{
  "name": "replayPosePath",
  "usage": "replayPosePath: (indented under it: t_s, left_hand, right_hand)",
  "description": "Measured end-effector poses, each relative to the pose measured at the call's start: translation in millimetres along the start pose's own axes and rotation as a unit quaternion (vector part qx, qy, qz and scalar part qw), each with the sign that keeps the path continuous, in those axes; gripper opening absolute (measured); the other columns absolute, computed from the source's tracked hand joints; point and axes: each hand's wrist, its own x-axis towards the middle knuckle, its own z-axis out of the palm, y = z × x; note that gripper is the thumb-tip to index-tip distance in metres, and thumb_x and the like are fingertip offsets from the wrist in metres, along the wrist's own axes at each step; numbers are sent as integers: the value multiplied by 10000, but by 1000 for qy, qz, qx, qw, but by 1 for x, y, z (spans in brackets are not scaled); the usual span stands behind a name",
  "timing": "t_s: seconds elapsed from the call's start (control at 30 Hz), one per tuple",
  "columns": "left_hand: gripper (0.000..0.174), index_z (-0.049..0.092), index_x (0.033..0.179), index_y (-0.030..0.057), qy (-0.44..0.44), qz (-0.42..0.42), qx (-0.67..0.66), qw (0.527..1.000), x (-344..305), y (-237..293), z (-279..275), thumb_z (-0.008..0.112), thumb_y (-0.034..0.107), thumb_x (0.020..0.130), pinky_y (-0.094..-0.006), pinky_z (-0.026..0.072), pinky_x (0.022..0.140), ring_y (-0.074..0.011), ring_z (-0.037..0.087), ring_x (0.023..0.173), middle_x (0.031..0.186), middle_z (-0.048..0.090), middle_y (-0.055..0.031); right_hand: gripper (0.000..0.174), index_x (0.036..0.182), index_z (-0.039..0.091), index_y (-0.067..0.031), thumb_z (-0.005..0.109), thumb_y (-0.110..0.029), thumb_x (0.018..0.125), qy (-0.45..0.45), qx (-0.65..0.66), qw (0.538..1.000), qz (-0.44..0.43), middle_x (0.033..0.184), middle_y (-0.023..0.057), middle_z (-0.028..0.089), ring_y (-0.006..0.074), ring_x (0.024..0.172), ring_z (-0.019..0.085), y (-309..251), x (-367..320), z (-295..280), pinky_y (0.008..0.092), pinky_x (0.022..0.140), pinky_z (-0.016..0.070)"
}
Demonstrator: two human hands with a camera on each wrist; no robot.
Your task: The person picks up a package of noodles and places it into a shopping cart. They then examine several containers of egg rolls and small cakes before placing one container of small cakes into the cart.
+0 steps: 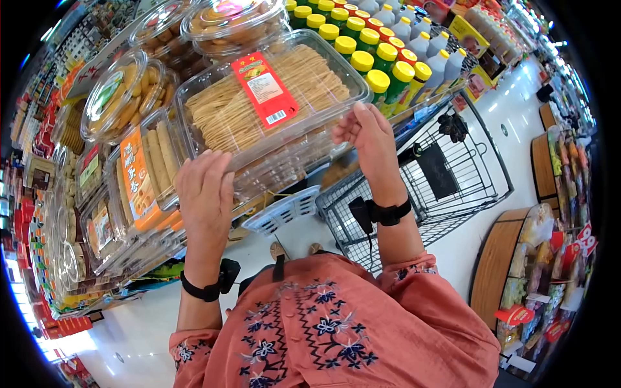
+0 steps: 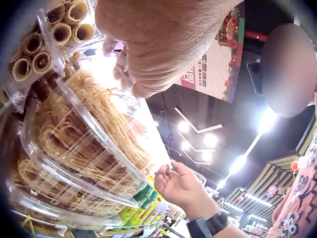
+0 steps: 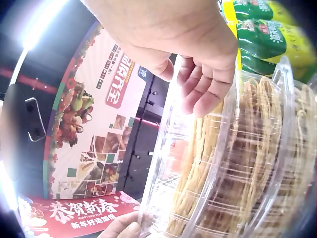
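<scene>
The top box, a clear plastic one of thin dried noodles with a red label across its lid, sits in the upper middle of the head view, on a stack of similar boxes.

The left hand lies at the box's lower left corner, fingers nearly straight and not wrapped round anything. The right hand is at the lower right corner, its fingers loosely bent in a narrow curl; it holds nothing that I can make out, and I cannot tell whether the fingertips touch the plastic.

The box is probably light for its bulk, since dry noodles weigh little. Its walls look thin and glossy, so they likely flex under a squeeze and slide against dry skin. The noodles look brittle; a knock or a steep tilt could snap strands.

The best hold is probably at the two near corners, fingers under the base and thumbs on the rim, keeping it level. Lifting by the lid alone seems risky, as it might pop off. The egg-roll box just beside it on the left and the capped bottles near its right end leave little room at the sides.
</scene>
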Motion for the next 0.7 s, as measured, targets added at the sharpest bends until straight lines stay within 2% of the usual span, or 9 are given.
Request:
replayPosePath:
  t_s: [0.33, 0.53, 0.63, 0.7]
  left_hand:
    - [270, 615, 1202, 55, 13, -16, 7, 1000, -4, 8, 4, 594, 63, 933, -473, 356, 1101, -318, 543, 1210, 1194, 611, -116]
    - [334, 597, 1269, 45, 23, -38, 40, 998, -10, 19, 4, 581, 75, 937, -473, 346, 1109, -346, 504, 1272, 1273, 581, -137]
    - [376, 594, 1289, 41, 33, -45, 32, 998, -22, 23, 1, 610, 74, 914, -469, 354, 1103, -354, 488, 1296, 1319, 563, -142]
    - [392, 580, 1311, 36, 22, -35, 35, 999, -30, 25, -1, 602, 67, 921, -446, 348, 1110, -340, 462, 1332, 1363, 544, -148]
  right_hand:
    - [242, 942, 558, -39, 530, -268, 1016, -16, -4, 1000, 22, 846, 72, 625, 180, 742, 653, 2, -17, -17, 313, 683, 544]
    - [228, 954, 568, -39, 529, -255, 1016, -32, 6, 999, 40, 846, 75, 631, 186, 737, 655, 6, -27, -23, 318, 681, 545]
    - [225, 956, 573, -37, 529, -250, 1016, -34, 3, 998, 49, 847, 77, 634, 191, 741, 655, 9, -31, -28, 324, 676, 547]
    - [224, 954, 576, -36, 531, -247, 1015, -29, 2, 998, 64, 848, 79, 636, 194, 742, 655, 13, -33, -29, 328, 672, 548]
